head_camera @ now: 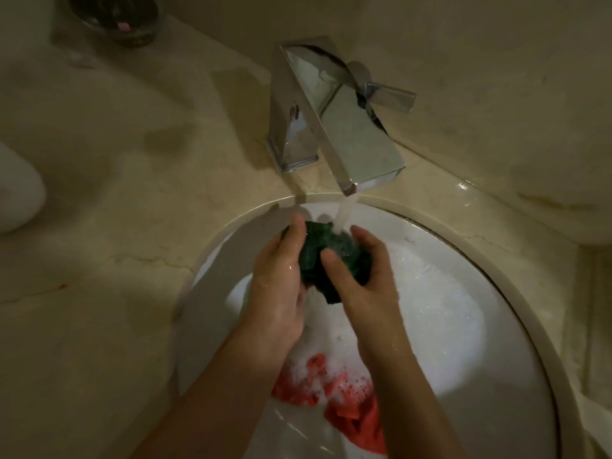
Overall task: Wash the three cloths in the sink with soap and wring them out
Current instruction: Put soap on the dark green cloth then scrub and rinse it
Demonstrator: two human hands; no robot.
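Observation:
A bunched dark green cloth (318, 256) is under the running water, above the white sink (447, 309). My left hand (281, 279) grips its left side and my right hand (357, 276) grips its right side, thumb on top. Water streams from the chrome tap (334, 127) onto the cloth. Low in the basin lies a red cloth (351, 405), partly covered with white foam and partly hidden by my forearms. No third cloth shows.
Beige marble counter (132, 210) surrounds the sink. The tap's lever (390, 94) points right. A dark glass bowl (116, 14) stands at the back left. A white rounded object (16, 193) sits at the left edge.

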